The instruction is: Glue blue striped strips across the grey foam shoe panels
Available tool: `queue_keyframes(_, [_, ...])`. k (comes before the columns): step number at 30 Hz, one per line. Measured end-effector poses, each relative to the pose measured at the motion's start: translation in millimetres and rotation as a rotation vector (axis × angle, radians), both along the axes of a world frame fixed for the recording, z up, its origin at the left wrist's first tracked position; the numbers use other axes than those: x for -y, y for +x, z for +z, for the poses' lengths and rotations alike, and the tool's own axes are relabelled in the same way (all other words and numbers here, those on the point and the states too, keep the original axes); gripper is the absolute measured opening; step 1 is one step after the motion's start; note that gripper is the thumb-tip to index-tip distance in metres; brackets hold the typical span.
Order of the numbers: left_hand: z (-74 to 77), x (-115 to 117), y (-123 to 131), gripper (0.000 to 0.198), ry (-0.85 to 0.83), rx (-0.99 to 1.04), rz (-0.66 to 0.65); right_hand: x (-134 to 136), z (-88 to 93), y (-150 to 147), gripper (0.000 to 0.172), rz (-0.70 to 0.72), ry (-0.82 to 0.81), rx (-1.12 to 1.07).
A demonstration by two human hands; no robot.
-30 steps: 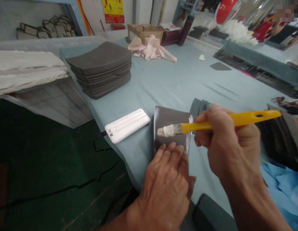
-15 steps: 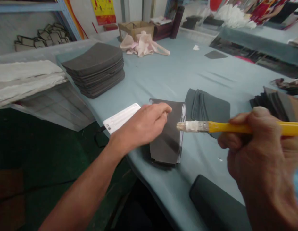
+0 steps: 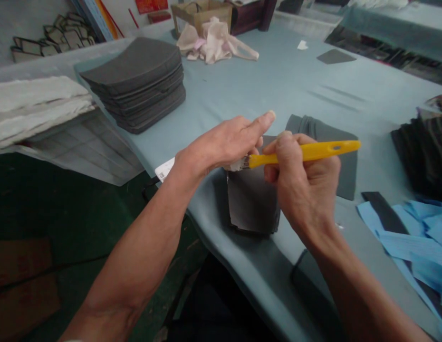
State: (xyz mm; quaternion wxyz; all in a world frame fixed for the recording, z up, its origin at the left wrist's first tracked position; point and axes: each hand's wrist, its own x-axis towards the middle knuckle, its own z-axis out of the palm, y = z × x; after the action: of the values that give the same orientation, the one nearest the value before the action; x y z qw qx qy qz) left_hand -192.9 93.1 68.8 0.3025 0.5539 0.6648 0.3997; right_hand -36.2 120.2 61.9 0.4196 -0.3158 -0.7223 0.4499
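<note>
In the head view, my right hand (image 3: 302, 175) is closed round the yellow handle of a paintbrush (image 3: 310, 152). Its bristle end, coated in white, meets the left side of a small stack of dark grey pieces (image 3: 254, 202) near the table edge. My left hand (image 3: 235, 137) reaches over the far part of that stack, one digit stretched out to the right, the others partly hidden; it appears open. Just behind my right hand lie fanned grey-green pieces (image 3: 328, 130). A white printed card (image 3: 166, 168) shows partly behind my left forearm.
A tall stack of dark pieces (image 3: 135, 80) stands at the table's left. Pale cloth (image 3: 214, 42) and a cardboard box (image 3: 203, 16) lie at the back. On the right are blue strips (image 3: 409, 242) and another dark pile (image 3: 420, 152). A dark padded object (image 3: 313, 289) sits in front.
My right hand has moved left with the paintbrush, from the stack's right edge to its left side. My left hand has shifted slightly up and right. The view has tilted down.
</note>
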Motion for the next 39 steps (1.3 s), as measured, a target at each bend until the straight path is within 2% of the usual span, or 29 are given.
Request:
queue_keyframes(3, [0.1,0,1,0.072,-0.038,0.019,-0.021,2,0.2,0,0.037,-0.008,0.011,0.023])
queue_keyframes(7, [-1.8,-1,3,0.068,-0.074,0.046,0.014,6,8.6,11,0.039,0.028,0.026,0.109])
queue_keyframes(13, [-0.2,2,7,0.068,-0.045,0.015,0.027,12,20.9,19,0.040,0.079,0.005,0.169])
queue_keyframes(18, [0.0,4,10,0.066,-0.030,0.016,0.045,13,16.0,14,0.037,0.041,-0.012,0.055])
queue_keyframes(21, [-3.7,3,10,0.062,-0.023,0.014,0.077,16,14.5,22,0.040,0.078,-0.030,0.118])
queue_keyframes(25, [-6.8,1,10,0.062,-0.016,-0.010,0.090,23,21.3,39,0.043,0.165,-0.056,0.182])
queue_keyframes(28, [-6.6,3,11,0.066,0.011,-0.040,0.086,26,25.8,39,0.044,0.144,-0.033,0.158])
queue_keyframes(32, [-6.1,5,13,0.071,0.019,-0.087,0.087,24,22.0,32,0.040,0.081,-0.003,0.096])
queue_keyframes(36, [-7.6,5,14,0.065,0.025,-0.080,0.099,26,16.4,38,0.041,0.122,-0.032,0.135])
queue_keyframes(39, [-8.8,6,15,0.059,0.024,-0.076,0.088,33,18.5,51,0.043,0.153,-0.043,0.182])
